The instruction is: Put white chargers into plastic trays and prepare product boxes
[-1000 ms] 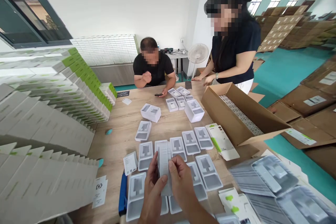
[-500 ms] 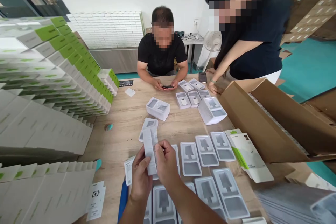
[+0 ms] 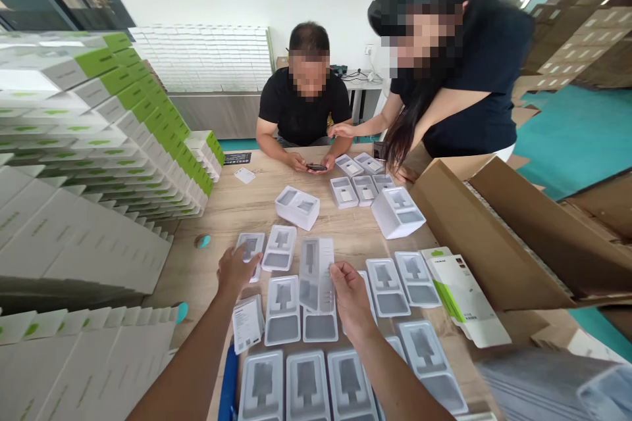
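My left hand (image 3: 237,271) reaches to the far left of the laid-out trays, its fingers closed on the edge of a grey-white plastic tray (image 3: 253,245) that lies on the table. In my right hand (image 3: 353,296) is a small stack of the same plastic trays (image 3: 316,270), gripped by its right side and held tilted above the rows. Each tray has a T-shaped hollow and a squarer one. Beneath and around my hands lie several single trays, such as a tray (image 3: 283,306) between them. A pile of printed leaflets (image 3: 247,323) sits below my left hand.
White-and-green boxes (image 3: 162,125) are stacked high on the left. Tray stacks (image 3: 297,206) stand farther back. An open carton (image 3: 494,230) and a flattened retail box (image 3: 467,296) are at right. One person (image 3: 306,99) holds a phone; another (image 3: 469,92) leans over the table.
My hands have moved apart. The left went leftward to a tray now lying there; the right holds the stack alone. The standing person has stretched an arm toward the seated person.
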A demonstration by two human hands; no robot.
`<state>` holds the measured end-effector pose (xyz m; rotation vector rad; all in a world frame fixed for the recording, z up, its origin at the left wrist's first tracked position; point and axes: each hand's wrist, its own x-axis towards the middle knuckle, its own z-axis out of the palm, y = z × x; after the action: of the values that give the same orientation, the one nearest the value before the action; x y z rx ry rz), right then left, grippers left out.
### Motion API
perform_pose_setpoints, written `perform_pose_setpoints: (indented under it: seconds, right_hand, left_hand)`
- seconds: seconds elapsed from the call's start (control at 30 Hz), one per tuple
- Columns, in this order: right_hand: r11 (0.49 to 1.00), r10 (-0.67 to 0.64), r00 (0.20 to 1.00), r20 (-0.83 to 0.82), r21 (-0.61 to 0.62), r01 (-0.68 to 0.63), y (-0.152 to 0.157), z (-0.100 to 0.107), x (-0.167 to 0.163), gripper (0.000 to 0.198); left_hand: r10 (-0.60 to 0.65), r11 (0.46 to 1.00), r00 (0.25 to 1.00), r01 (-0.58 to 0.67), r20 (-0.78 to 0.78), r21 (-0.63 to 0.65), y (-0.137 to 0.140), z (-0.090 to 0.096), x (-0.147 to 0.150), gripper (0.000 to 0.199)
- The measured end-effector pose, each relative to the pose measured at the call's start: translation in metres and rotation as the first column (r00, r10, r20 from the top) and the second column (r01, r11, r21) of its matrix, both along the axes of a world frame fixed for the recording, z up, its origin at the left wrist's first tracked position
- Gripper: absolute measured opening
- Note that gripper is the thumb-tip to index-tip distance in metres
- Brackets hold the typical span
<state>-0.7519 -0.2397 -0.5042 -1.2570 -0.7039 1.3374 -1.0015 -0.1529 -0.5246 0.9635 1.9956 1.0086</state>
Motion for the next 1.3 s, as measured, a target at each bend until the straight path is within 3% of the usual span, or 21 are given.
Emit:
perform_pose_setpoints:
  seconds: [0.13, 0.2, 0.27, 0.43, 0.6, 0.77, 0.9, 1.03, 1.13, 1.3]
  right_hand:
    - [0.998, 0.029, 0.997, -0.071, -0.056, -0.033, -0.007, 0.014, -0.003, 0.039]
    - [0.998, 0.045, 0.996, -0.074, -0.029, -0.047, -0.012, 0.026, -0.008, 0.040]
    - [0.998, 0.063, 0.992, -0.112, 0.020, -0.061, -0.018, 0.039, -0.012, 0.040]
    - [0.997, 0.072, 0.948, -0.311, 0.057, -0.057, -0.041, 0.059, -0.013, 0.038]
    - [1.000, -0.015, 0.904, -0.428, 0.013, 0.022, -0.055, 0.061, -0.006, 0.036]
    - [0.991, -0.122, 0.915, -0.385, 0.010, 0.136, -0.049, 0.053, 0.002, 0.038]
    - [0.975, -0.217, 0.930, -0.296, -0.018, 0.222, -0.030, 0.043, 0.008, 0.040]
    - [0.973, -0.227, 0.935, -0.272, -0.028, 0.228, -0.002, 0.029, 0.008, 0.037]
    - [0.966, -0.256, 0.927, -0.273, -0.052, 0.252, 0.018, 0.013, 0.009, 0.037]
    - [0.953, -0.303, 0.941, -0.150, -0.059, 0.297, 0.046, -0.015, 0.031, 0.038]
  left_hand:
    - [-0.221, 0.969, 0.968, 0.204, 0.116, 0.140, -0.040, 0.024, 0.047, 0.089]
    - [-0.409, 0.909, 0.871, 0.362, 0.272, 0.208, -0.069, 0.041, 0.076, 0.097]
    - [-0.513, 0.858, 0.754, 0.430, 0.411, 0.281, -0.096, 0.056, 0.104, 0.102]
    - [-0.454, 0.886, 0.656, 0.260, 0.603, 0.384, -0.136, 0.081, 0.145, 0.087]
    - [-0.367, 0.918, 0.591, 0.108, 0.718, 0.381, -0.150, 0.085, 0.165, 0.070]
    - [-0.281, 0.949, 0.560, 0.040, 0.779, 0.313, -0.142, 0.070, 0.181, 0.059]
    - [-0.232, 0.966, 0.561, 0.036, 0.795, 0.256, -0.118, 0.055, 0.189, 0.052]
    - [-0.226, 0.971, 0.566, 0.070, 0.793, 0.227, -0.090, 0.043, 0.193, 0.047]
    - [-0.188, 0.979, 0.632, 0.060, 0.751, 0.194, -0.072, 0.031, 0.190, 0.042]
    - [-0.138, 0.988, 0.838, 0.081, 0.529, 0.129, -0.035, 0.004, 0.174, 0.042]
